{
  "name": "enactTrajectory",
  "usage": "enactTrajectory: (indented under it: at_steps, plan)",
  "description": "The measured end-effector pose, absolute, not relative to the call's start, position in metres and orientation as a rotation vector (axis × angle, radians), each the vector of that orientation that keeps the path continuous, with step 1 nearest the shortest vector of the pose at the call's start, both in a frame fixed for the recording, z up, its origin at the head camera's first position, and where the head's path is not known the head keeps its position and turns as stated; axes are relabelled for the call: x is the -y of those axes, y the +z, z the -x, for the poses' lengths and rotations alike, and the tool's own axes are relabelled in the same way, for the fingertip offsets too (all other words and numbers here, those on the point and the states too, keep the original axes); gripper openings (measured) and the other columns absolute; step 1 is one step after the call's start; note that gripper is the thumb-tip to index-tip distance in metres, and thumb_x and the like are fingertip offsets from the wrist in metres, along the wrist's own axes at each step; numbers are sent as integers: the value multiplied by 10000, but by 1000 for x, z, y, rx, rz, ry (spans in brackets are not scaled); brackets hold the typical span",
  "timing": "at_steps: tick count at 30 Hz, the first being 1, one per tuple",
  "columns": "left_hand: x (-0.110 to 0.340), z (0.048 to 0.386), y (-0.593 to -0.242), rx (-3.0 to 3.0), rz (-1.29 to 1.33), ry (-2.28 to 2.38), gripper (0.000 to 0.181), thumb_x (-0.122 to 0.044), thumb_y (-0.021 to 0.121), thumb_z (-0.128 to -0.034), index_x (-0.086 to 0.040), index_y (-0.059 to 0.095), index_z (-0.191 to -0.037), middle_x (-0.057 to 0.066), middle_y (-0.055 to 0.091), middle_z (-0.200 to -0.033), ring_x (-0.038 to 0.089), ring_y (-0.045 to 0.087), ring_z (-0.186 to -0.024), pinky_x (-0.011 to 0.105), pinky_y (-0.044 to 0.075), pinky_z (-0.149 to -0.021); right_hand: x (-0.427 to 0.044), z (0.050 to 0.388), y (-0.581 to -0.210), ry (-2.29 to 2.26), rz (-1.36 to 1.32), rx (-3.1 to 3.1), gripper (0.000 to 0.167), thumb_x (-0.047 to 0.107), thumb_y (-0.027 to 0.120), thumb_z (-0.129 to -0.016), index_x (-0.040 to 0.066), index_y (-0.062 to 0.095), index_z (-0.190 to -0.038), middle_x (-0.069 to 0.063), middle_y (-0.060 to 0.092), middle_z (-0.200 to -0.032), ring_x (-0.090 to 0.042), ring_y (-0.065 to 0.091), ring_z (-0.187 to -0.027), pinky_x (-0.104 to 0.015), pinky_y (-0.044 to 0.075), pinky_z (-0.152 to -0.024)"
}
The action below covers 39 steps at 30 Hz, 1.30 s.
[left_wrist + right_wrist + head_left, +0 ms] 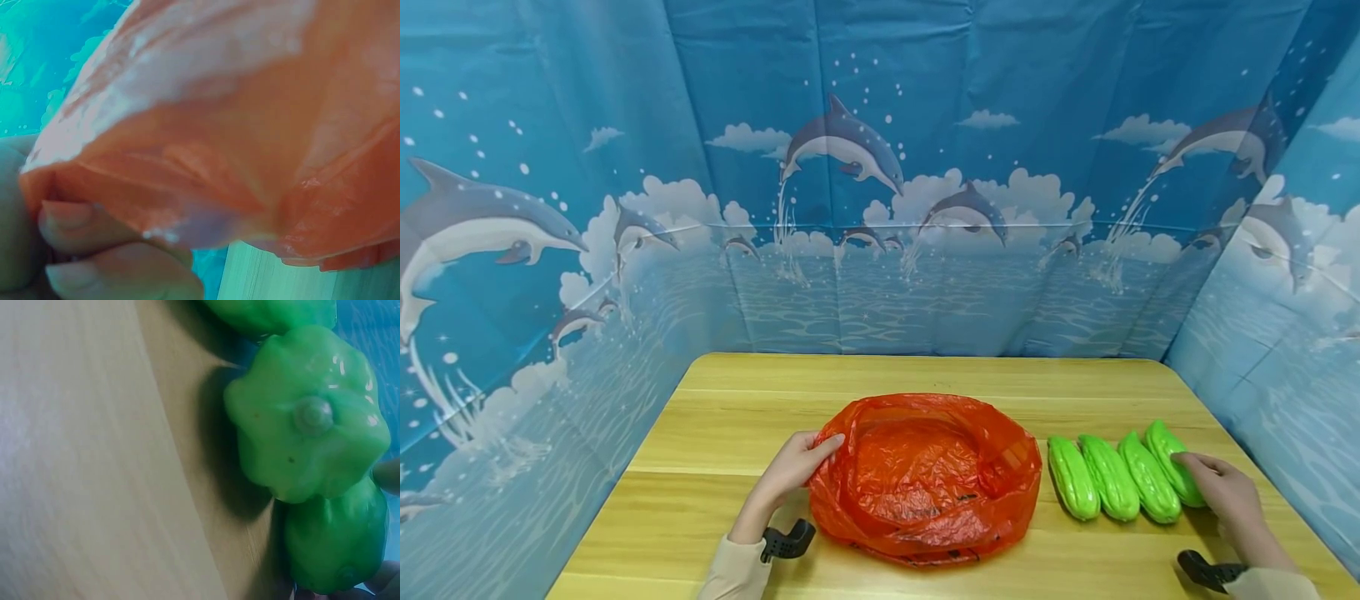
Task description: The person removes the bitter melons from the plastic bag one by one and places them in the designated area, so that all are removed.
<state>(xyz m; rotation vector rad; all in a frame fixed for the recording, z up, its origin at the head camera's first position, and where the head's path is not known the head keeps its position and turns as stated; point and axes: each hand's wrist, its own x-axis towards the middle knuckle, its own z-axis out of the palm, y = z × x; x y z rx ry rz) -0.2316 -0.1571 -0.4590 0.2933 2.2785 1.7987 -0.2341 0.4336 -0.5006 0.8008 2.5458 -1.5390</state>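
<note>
A red plastic bag (917,542) lies wide open on the table, its mouth facing up and its rim folded outward. My left hand (793,468) pinches the bag's left rim between thumb and fingers; the left wrist view shows the bag film (187,162) against the curled fingers (119,275). To the right of the bag, several glossy green toy cucumbers (1108,479) lie side by side, slightly slanted. My right hand (1228,497) holds the rightmost toy cucumber (337,544), with fingers at its sides. That cucumber touches or nearly touches its neighbour (306,419).
The wooden table (730,400) has a light yellow grain and rounded far corners. Blue curtains (880,300) printed with dolphins stand close behind it and along both sides. Black wrist mounts (788,540) sit on both forearms.
</note>
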Motion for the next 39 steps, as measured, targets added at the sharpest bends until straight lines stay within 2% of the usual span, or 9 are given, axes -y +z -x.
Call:
enactTrajectory:
  at_steps: [10, 22, 29, 39]
  plan:
    - [155, 231, -458, -2292, -293, 1792, 361, -350, 560, -962, -61, 527, -749, 1, 506, -591, 109, 539, -519, 256, 473, -509, -433, 233, -501, -1530, -812, -2534, 965, 652, 440, -870, -91, 221, -1446, -360, 79, -1469, -532, 129, -1304, -598, 260, -1002]
    - [155, 231, -457, -2273, -281, 1798, 398, -351, 570, -956, 15, 548, -800, 46, 547, -622, 122, 554, -533, 257, 478, -519, -430, 229, -497, -1524, -859, -2497, 1054, 723, 439, -827, -72, 171, -1466, -350, 35, -1483, -541, 105, -1306, -612, 268, -986]
    - [156, 231, -457, -2292, -296, 1779, 386, -357, 555, -964, -19, 542, -778, 23, 535, -612, 128, 551, -533, 261, 478, -519, -430, 226, -493, -1554, -854, -2500, 1028, 696, 446, -846, -70, 158, -1469, -337, 24, -1493, -529, 99, -1319, -609, 255, -1000]
    - [157, 231, -459, -2284, -301, 1777, 453, -397, 565, -949, 48, 578, -864, 102, 586, -666, 156, 586, -561, 290, 502, -551, -431, 226, -492, -1584, -860, -2520, 1009, 680, 447, -854, -62, 158, -1473, -340, 127, -1473, -518, 197, -1289, -615, 328, -927]
